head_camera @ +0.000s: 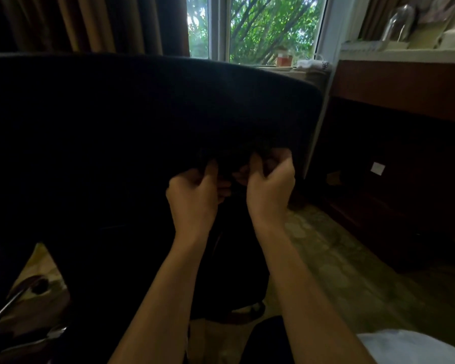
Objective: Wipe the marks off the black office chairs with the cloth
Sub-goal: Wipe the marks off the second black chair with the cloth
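Forearms: two bare arms reach forward from the bottom edge toward the chair.
Chair: black backrest (142,122) fills the left and middle, its top edge under the window.
Left hand (195,195): fingers curled, pinching dark cloth (226,164) against the lower backrest.
Right hand (271,185): just beside the left, fingers curled in a grip on the same cloth.
Window (260,27): green trees outside.
Counter (405,52): right, a clear jar standing on it.
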{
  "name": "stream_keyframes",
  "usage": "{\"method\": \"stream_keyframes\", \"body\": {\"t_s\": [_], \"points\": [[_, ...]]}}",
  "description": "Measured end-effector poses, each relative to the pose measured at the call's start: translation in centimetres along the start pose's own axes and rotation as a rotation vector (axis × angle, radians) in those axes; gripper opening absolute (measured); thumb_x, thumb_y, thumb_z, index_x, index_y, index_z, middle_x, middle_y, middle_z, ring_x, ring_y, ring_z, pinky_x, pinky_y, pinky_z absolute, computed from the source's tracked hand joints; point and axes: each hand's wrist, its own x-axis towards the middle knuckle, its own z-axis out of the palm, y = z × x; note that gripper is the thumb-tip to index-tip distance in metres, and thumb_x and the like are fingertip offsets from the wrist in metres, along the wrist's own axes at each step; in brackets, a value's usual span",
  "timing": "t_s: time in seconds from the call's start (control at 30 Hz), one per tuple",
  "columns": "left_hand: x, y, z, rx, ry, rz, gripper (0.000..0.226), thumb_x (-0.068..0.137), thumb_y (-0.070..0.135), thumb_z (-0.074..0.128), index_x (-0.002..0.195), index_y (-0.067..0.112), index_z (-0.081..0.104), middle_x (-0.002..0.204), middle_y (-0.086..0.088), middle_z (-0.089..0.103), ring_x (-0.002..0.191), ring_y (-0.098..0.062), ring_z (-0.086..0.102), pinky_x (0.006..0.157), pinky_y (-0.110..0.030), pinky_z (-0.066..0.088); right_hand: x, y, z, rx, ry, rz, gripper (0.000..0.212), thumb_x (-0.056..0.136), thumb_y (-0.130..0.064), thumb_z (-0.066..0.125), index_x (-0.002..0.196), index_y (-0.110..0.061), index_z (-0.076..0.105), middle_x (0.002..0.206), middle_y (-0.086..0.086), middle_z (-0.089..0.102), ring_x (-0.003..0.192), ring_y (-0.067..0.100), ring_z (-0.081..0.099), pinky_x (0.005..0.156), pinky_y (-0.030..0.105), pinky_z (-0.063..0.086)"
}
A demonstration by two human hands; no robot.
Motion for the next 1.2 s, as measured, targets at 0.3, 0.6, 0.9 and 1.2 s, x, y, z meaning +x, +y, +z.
{"method": "stream_keyframes", "body": {"t_s": [0.3, 0.6, 0.9, 1.2], "points": [[-3.2, -10.1, -3.0, 0.276, 0.018, -0.177, 0.031, 0.093, 0.028, 0.063, 0.064, 0.017, 0.066, 0.062, -0.002, 0.07, 0.061, -0.02, 0.069, 0.063, -0.046, 0.06, -6.8, 8.7, -1.4, -0.151, -0.063, 0.253, 0.022, 0.091, -0.003, 0.056, 0.103, -0.021, 0.052, 0.087, -0.017, 0.058, 0.073, -0.013, 0.056, 0.063, 0.002, 0.041], [-6.2, -20.1, -4.5, 0.467, 0.019, -0.396, 0.034, 0.096, 0.031, 0.06, 0.065, 0.016, 0.056, 0.056, -0.007, 0.056, 0.05, -0.024, 0.052, 0.05, -0.037, 0.039, -12.0, 16.3, -2.0, -0.351, -0.112, 0.617, 0.029, 0.094, -0.011, 0.058, 0.122, -0.01, 0.051, 0.104, 0.001, 0.062, 0.101, 0.023, 0.063, 0.077, 0.026, 0.043], [-6.6, -21.4, -4.5, 0.24, 0.04, -0.573, 0.017, 0.099, 0.018, 0.056, 0.094, 0.007, 0.067, 0.074, -0.006, 0.067, 0.067, -0.017, 0.063, 0.061, -0.03, 0.05, -12.7, 17.2, -1.2, -0.311, -0.015, 0.77, 0.031, 0.093, -0.015, 0.06, 0.123, -0.009, 0.052, 0.106, 0.001, 0.059, 0.105, 0.022, 0.059, 0.083, 0.026, 0.04], [-5.4, -14.3, -4.6, -0.118, 0.07, -0.438, 0.011, 0.097, 0.008, 0.058, 0.091, 0.003, 0.066, 0.071, -0.007, 0.063, 0.061, -0.015, 0.058, 0.056, -0.026, 0.047, -11.6, 11.6, 0.8, 0.104, 0.052, 0.721, 0.035, 0.084, -0.006, 0.067, 0.116, -0.012, 0.054, 0.104, 0.006, 0.066, 0.094, 0.019, 0.067, 0.085, 0.04, 0.057]]}}
